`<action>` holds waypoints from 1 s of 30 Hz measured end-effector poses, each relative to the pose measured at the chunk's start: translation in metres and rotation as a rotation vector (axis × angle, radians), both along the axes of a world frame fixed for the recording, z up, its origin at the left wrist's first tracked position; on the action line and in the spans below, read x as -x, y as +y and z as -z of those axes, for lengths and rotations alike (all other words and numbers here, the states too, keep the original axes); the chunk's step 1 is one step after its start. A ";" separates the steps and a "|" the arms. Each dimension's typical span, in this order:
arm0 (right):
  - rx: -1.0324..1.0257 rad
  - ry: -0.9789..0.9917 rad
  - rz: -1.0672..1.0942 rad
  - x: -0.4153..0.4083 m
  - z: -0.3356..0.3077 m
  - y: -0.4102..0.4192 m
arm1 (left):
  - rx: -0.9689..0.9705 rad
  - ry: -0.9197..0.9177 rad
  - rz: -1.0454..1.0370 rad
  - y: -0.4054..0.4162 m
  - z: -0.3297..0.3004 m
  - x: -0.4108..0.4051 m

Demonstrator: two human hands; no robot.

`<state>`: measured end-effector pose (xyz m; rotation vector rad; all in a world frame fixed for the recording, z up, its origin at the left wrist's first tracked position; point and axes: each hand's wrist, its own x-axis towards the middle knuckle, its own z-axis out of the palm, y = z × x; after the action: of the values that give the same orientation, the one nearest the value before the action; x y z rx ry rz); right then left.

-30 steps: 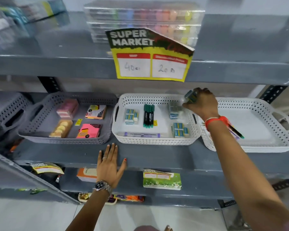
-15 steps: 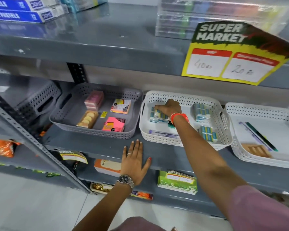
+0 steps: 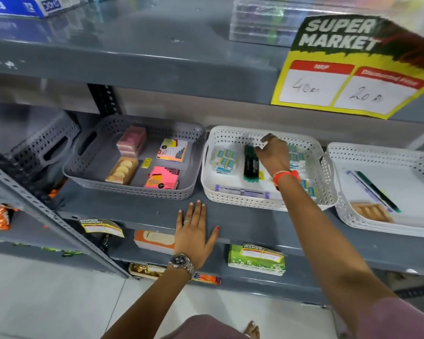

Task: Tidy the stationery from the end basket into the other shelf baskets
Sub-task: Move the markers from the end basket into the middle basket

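Note:
Three baskets stand in a row on the middle shelf. The grey basket [image 3: 88,165] on the left holds pink and yellow sticky-note pads and erasers. The white middle basket [image 3: 230,135] holds blue eraser packs [image 3: 225,160], green markers [image 3: 250,165] and a purple pen box [image 3: 241,192]. My right hand [image 3: 273,155] hovers inside it beside the markers, fingers loosely apart, holding nothing I can see. The white end basket [image 3: 382,155] on the right holds a green pen [image 3: 377,190], a purple pen and a tan eraser tray [image 3: 371,211]. My left hand [image 3: 194,238] rests flat and open on the shelf's front edge.
A yellow SUPER MARKET price tag [image 3: 348,69] hangs from the upper shelf edge, above the white baskets. Clear pen boxes sit on the top shelf. A darker grey basket [image 3: 42,145] is at the far left. Boxes and packets lie on the lower shelf.
My right hand carried an eraser pack from the end basket side to the middle basket's left, left it there, then shifted right beside the green markers. The view swung left. The left hand stayed.

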<state>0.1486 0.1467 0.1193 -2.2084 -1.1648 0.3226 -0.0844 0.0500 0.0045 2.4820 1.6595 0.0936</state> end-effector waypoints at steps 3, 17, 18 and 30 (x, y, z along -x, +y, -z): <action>-0.136 -0.040 0.112 -0.048 -0.002 -0.032 | -0.059 0.002 -0.004 -0.001 0.004 -0.004; 0.233 -0.105 0.422 -0.217 0.030 -0.136 | -0.057 -0.041 0.071 -0.045 0.005 -0.090; 0.272 -0.110 0.405 -0.221 0.033 -0.139 | -0.054 -0.040 0.069 -0.044 0.005 -0.090; 0.258 -0.182 0.382 -0.222 0.033 -0.132 | -0.020 -0.048 0.058 -0.043 0.003 -0.088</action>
<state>0.3707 0.0145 0.0863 -2.6726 -0.7965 0.1172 0.0036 0.0066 0.0012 2.5191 1.5740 0.1625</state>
